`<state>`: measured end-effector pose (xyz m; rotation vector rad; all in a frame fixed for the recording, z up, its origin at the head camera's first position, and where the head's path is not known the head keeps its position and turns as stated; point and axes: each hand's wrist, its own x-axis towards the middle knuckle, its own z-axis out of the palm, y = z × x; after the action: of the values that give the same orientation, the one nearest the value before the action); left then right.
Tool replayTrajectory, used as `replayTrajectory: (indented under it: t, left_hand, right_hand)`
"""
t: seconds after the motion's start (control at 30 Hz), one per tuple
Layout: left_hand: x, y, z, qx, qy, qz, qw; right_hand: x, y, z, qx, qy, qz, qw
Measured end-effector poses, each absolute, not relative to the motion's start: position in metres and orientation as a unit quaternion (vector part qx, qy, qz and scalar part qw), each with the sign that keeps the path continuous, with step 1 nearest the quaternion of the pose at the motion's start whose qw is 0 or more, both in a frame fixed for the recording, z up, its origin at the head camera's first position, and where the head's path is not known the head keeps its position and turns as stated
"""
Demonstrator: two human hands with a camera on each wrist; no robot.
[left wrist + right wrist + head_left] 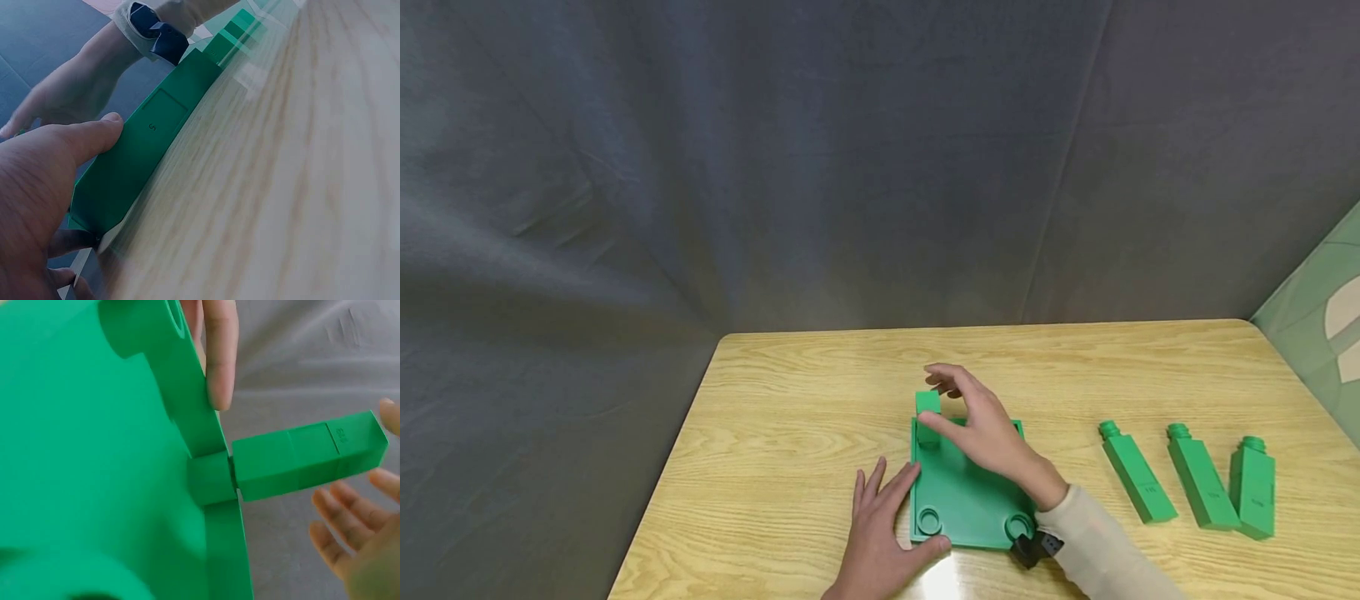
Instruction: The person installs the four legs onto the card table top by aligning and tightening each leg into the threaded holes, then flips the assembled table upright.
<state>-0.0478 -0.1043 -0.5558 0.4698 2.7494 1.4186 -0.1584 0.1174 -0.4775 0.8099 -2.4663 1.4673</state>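
My left hand [880, 533] lies flat, fingers straight, thumb pressing the near-left edge of the square green plastic base plate [966, 500]. My right hand [981, 425] hovers open, apparently just off the upright green rectangular peg [927, 414] seated in the plate's far-left corner. Bare wooden table [790, 433] lies leftward; three green bottle-shaped blocks [1195, 479] lie well apart, rightward.

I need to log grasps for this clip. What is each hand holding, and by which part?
The left hand steadies the green base plate by its near-left edge, thumb on the front rim. The right hand holds nothing; its fingers are spread around the upright green leg.
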Motion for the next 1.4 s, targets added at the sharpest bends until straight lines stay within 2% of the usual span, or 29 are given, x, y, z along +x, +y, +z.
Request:
replayTrajectory:
  t: [0.2, 0.4, 0.7, 0.87, 1.03, 1.17, 1.4]
  left_hand:
    - [-0.0472, -0.1047, -0.555, 0.146, 0.875, 0.461, 0.012]
    - [-0.0471, -0.1048, -0.5547, 0.143, 0.874, 0.465, 0.016]
    - [-0.0467, -0.1052, -0.5554, 0.146, 0.873, 0.464, 0.014]
    - [-0.0468, -0.1044, -0.5543, 0.149, 0.875, 0.461, 0.01]
    - [-0.0471, -0.1036, -0.5567, 0.158, 0.878, 0.452, -0.01]
    - [-0.0467, -0.104, -0.5571, 0.16, 0.877, 0.453, -0.015]
    - [-0.0471, -0.1047, -0.5583, 0.162, 0.879, 0.449, -0.018]
  right_hand:
    - [-0.1616, 0.1231, -0.4755, 0.341, -0.779, 0.526, 0.026]
    - [-0.1624, 0.125, -0.476, 0.339, -0.779, 0.527, -0.027]
    - [-0.1641, 0.1191, -0.4801, 0.294, -0.806, 0.512, 0.03]
    - [-0.1615, 0.116, -0.4781, 0.269, -0.818, 0.508, 0.04]
    - [-0.1599, 0.116, -0.4776, 0.263, -0.829, 0.492, 0.042]
    - [-0.1607, 0.119, -0.4789, 0.3, -0.816, 0.492, 0.042]
    - [-0.1637, 0.1242, -0.4816, 0.349, -0.769, 0.536, 0.002]
